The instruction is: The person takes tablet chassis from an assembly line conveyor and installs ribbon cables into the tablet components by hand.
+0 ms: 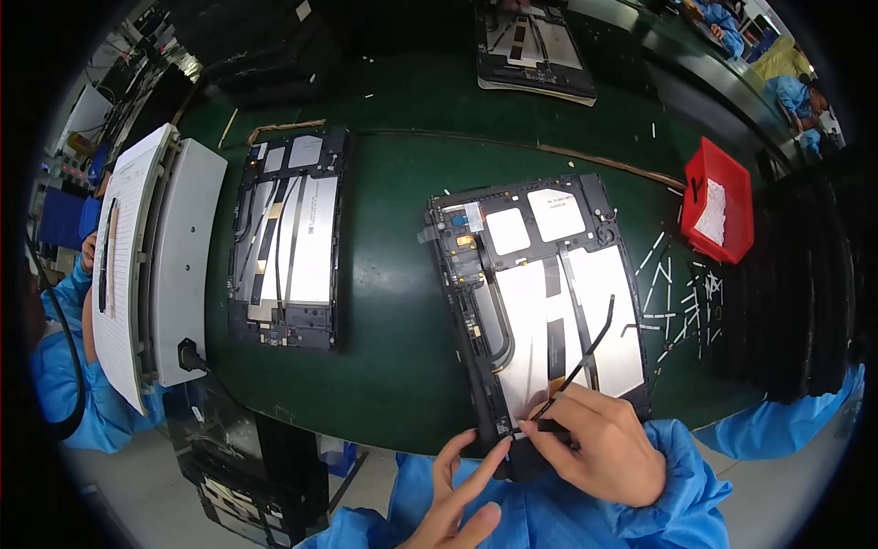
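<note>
In front of me an opened tablet (518, 311) lies slightly turned, showing silver battery panels, flat cables and a black frame. My right hand (599, 444) rests over its near edge, closed on a slim black tool (585, 361) with a bent upper end. The tool slants across the battery panels, its lower end near the tablet's near left corner; whether it is tweezers I cannot make out. My left hand (453, 508) has its fingers apart and holds nothing. One fingertip touches or nearly touches that same corner.
Another opened tablet (306, 242) lies to the left, beside a grey box (192, 265) with papers on it. A red bin (746, 215) stands at the right above scattered white strips (660, 293). Further tablets (530, 69) lie stacked at the far side. Co-workers sit around.
</note>
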The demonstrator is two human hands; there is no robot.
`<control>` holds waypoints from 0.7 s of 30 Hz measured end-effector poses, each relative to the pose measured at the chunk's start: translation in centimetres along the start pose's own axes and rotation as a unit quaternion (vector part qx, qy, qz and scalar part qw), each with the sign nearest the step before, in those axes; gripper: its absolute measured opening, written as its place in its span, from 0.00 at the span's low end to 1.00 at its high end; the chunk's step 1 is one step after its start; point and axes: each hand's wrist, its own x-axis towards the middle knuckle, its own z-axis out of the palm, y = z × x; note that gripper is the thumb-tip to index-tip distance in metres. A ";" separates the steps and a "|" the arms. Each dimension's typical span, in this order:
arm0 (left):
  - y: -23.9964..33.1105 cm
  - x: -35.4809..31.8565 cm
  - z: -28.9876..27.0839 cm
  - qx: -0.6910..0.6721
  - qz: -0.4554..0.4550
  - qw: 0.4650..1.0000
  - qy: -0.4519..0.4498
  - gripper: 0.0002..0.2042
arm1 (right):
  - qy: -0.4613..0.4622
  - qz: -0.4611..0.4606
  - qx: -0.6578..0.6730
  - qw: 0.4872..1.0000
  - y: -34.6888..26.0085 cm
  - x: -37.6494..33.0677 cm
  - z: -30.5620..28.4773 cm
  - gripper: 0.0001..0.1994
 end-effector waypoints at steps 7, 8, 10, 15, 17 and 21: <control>-1.2 0.4 2.3 -0.133 0.009 0.966 0.222 0.13 | -0.034 -0.027 -0.009 0.999 0.4 0.1 -0.4 0.07; -1.4 0.5 2.1 -0.132 0.007 0.967 0.216 0.13 | -0.047 -0.019 -0.011 0.999 0.5 0.1 -0.6 0.07; -1.4 0.2 1.3 -0.100 -0.011 0.993 0.063 0.29 | -0.050 -0.026 -0.009 0.998 0.4 0.1 -0.8 0.07; -1.2 0.3 0.7 -0.188 -0.023 0.979 0.075 0.18 | -0.056 -0.047 0.016 0.997 0.3 0.2 -0.7 0.07; -2.0 0.6 0.5 -0.153 0.006 0.984 0.089 0.12 | -0.062 -0.059 0.013 0.996 0.5 0.3 -0.6 0.07; -3.8 2.6 0.3 0.131 0.077 0.972 0.180 0.05 | -0.046 -0.046 0.014 0.998 0.1 0.6 -0.6 0.06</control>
